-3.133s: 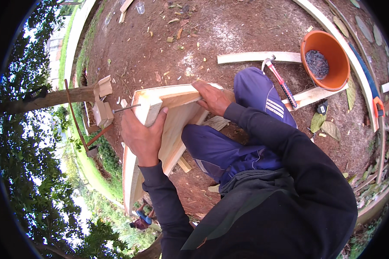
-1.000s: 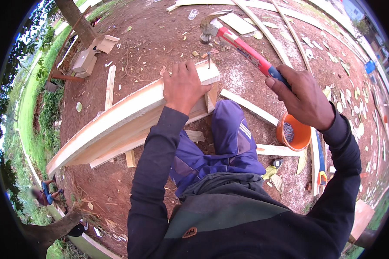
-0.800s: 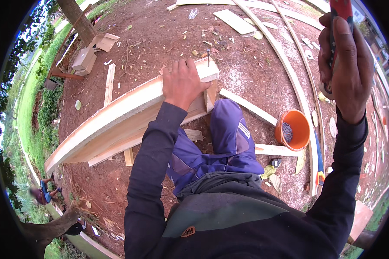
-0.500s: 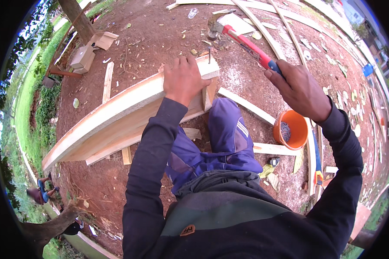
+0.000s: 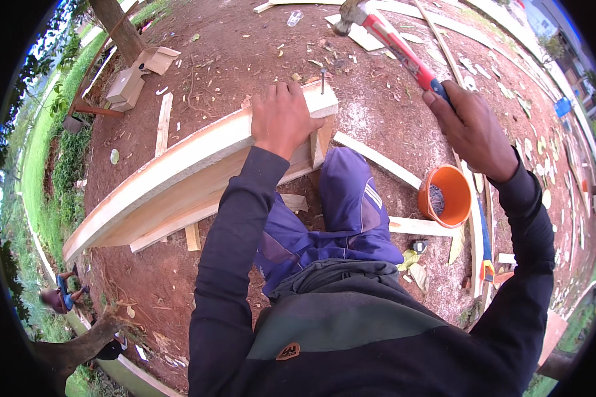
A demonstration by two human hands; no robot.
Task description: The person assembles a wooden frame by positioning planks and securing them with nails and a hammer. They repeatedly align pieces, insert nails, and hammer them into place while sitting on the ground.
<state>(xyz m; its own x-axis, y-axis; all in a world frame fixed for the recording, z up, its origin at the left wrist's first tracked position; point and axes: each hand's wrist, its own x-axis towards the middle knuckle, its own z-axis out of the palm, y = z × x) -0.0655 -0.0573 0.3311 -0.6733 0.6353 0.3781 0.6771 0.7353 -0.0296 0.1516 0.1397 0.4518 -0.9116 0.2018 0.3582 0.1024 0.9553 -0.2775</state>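
A long wooden plank (image 5: 179, 149) forms the top of a plank frame, running from the far left to just above my knee. Over its edge, near the right end, my left hand (image 5: 281, 120) is wrapped, thumb on the near side. A nail (image 5: 322, 81) stands upright in that end, right of my fingers, most of its shaft showing. My right hand (image 5: 473, 126) is shut round the blue end of a red-handled claw hammer (image 5: 404, 56). The hammer is raised, its metal head beyond the nail and apart from it.
An orange bucket (image 5: 458, 197) holding nails stands right of my knee. Beside it lie a blue-handled saw (image 5: 487, 248) and loose wood strips. A black tape measure (image 5: 420, 247) is near my leg. Cardboard boxes (image 5: 124, 89) sit by a tree. Another person (image 5: 63, 298) is far left.
My right hand has lifted the hammer up and slightly to the right, farther from the nail. The left hand stays on the plank.
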